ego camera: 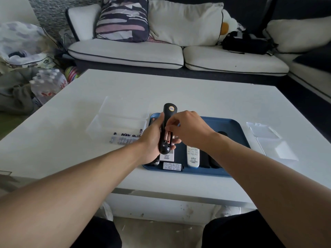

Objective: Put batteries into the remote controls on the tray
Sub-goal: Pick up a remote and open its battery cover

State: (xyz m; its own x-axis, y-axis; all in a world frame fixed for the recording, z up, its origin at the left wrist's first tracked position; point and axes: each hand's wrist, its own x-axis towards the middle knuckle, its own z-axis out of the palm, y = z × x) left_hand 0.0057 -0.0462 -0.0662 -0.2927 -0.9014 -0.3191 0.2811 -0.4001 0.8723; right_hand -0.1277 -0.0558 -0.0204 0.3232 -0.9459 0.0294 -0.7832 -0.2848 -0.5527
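The long black plastic remote (167,129) is clamped back-up in the left hand (152,140) above the blue tray (231,126) so the copper-coloured batteries (167,137) can be pressed in by the right hand's (188,129) pinched fingertips (168,127).

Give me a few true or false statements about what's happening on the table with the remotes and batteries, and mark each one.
1. The left hand holds a black remote control back side up. True.
2. The blue plastic tray has no remotes on it. False: a white remote control and others lie on it.
3. Spare batteries lie left of the tray. True.
4. The right hand rests flat on the white table. False: its fingers are at the held remote's open battery compartment.
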